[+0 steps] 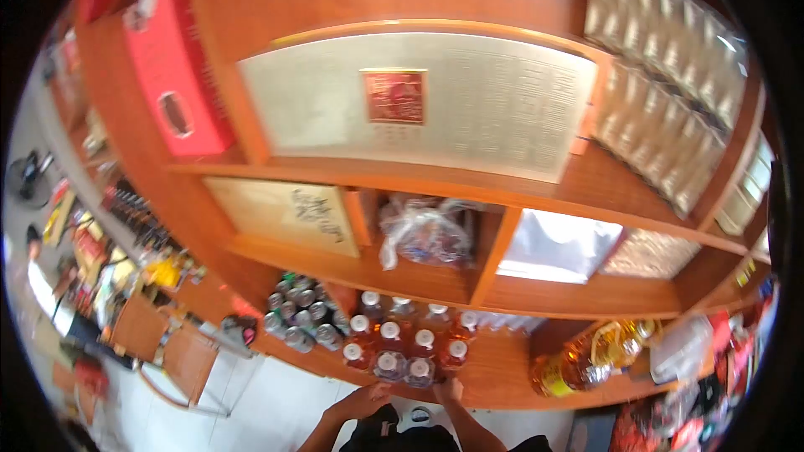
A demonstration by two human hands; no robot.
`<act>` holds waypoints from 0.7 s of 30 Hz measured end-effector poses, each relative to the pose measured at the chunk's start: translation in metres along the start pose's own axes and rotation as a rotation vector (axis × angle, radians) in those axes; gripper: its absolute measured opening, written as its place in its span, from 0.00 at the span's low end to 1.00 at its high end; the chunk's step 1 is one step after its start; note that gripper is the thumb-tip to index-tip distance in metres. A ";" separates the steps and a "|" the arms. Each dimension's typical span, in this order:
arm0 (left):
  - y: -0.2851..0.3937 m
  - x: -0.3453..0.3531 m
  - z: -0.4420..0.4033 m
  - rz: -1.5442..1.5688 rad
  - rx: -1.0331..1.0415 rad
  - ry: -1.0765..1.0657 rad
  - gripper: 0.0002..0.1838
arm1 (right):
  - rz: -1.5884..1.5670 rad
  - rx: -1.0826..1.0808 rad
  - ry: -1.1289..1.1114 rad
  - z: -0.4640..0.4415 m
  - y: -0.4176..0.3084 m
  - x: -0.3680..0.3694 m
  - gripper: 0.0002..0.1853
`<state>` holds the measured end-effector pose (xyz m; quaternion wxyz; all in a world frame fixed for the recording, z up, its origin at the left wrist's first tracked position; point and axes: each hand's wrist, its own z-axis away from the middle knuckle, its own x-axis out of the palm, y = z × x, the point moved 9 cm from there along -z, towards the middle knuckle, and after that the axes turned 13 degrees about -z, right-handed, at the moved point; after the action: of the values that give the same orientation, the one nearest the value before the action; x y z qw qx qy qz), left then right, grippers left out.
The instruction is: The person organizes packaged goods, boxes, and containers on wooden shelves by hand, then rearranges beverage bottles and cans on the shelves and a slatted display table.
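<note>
Two white-capped bottles stand side by side at the front edge of the low shelf: the left bottle [390,366] and the right bottle [420,372]. My left hand [365,400] is closed at the lower left side of the left one. On the opposite side, my right hand [450,390] is closed against the right one. Some fingertips of both hands are hidden or blurred. Behind these two, several bottles of reddish-orange drink [390,333] are grouped in rows. To their left are several drink cans [301,315], packed together.
Large amber oil bottles [578,362] lie on the shelf at right. Above are a plastic bag [425,234], a wooden box [280,213], a broad gold box [419,105] and a red box [176,67]. A wooden chair [184,360] stands at left; a person [59,310] is beyond it.
</note>
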<state>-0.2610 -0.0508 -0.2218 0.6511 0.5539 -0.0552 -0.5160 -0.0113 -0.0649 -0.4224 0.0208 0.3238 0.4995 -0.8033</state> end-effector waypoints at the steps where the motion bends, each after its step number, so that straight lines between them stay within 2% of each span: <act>1: -0.009 0.000 0.017 -0.014 -0.087 0.051 0.25 | -0.044 -0.099 0.008 0.000 -0.005 -0.004 0.11; 2: -0.018 0.003 0.037 -0.029 -0.174 0.090 0.24 | -0.003 -0.173 -0.009 -0.008 0.003 0.005 0.08; 4: -0.025 0.014 0.063 -0.042 -0.313 0.154 0.22 | -0.231 0.082 -0.264 -0.010 0.018 0.015 0.07; 6: -0.033 0.041 0.086 -0.082 -0.315 0.130 0.23 | -0.478 0.205 -0.338 -0.021 0.031 0.020 0.08; 7: -0.044 0.060 0.091 -0.164 -0.215 0.054 0.24 | -0.597 0.272 -0.369 -0.029 0.044 0.024 0.08; 8: -0.096 0.102 0.089 -0.191 -0.199 -0.046 0.26 | -0.586 0.320 -0.409 -0.034 0.055 0.026 0.09; 10: -0.096 0.119 0.104 -0.210 -0.269 -0.090 0.32 | -0.576 0.412 -0.494 -0.043 0.060 0.035 0.10; 11: -0.090 0.121 0.113 -0.215 -0.390 -0.151 0.33 | -0.583 0.420 -0.463 -0.046 0.059 0.031 0.09; 14: -0.073 0.111 0.132 -0.120 -0.376 0.035 0.32 | -0.631 0.453 -0.371 -0.047 0.051 0.016 0.06; 16: -0.063 0.098 0.155 -0.051 -0.370 0.115 0.32 | -0.706 0.497 -0.308 -0.059 0.075 0.028 0.06; 19: -0.094 0.104 0.204 -0.016 -0.396 0.225 0.31 | -0.917 0.532 -0.001 -0.044 0.081 0.030 0.08; 21: -0.124 0.113 0.254 0.001 -0.465 0.299 0.30 | -0.957 0.337 0.083 -0.029 0.075 0.043 0.10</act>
<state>-0.4482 -0.2847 -0.2781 0.7619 0.4596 0.1610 -0.4269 -0.0039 -0.0669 -0.5133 -0.4221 0.0892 0.4558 -0.7785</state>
